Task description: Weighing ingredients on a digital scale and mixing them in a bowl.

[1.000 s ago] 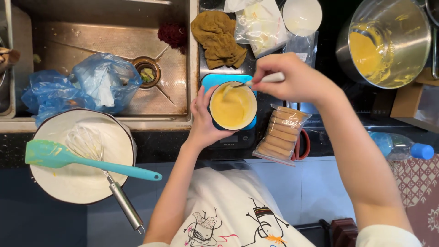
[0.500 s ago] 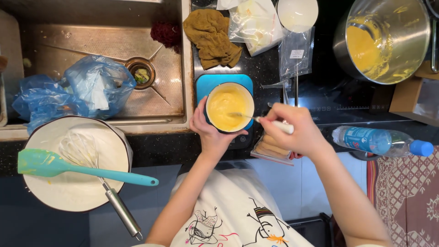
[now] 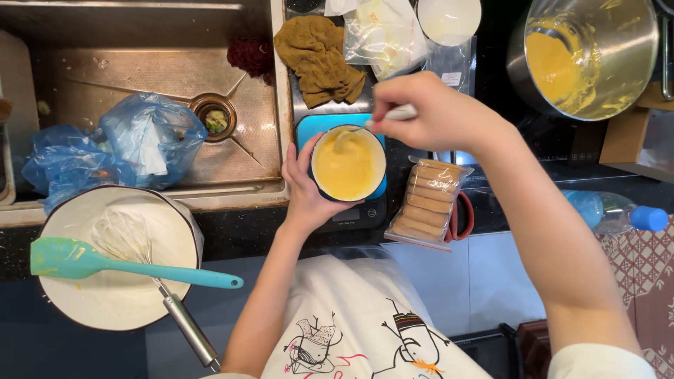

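Left hand [image 3: 303, 184]: I see it cupped round the cup [image 3: 348, 163] of yellow cream, on the scale [image 3: 351, 210] by the sink [image 3: 277, 105] edge
Right hand [image 3: 435, 112]: fingers pinched on a spoon [image 3: 379, 119] dipped in
Risk: I judge hard stirring could slop cream over the rim

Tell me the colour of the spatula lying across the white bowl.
Turquoise spatula, lightly smeared with yellow, seen in the head view.

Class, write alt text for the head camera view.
Left hand steadies a small round bowl of yellow cream on a blue kitchen scale; right hand dips a white-handled spoon into it. Beside it lies a clear packet of sponge fingers.
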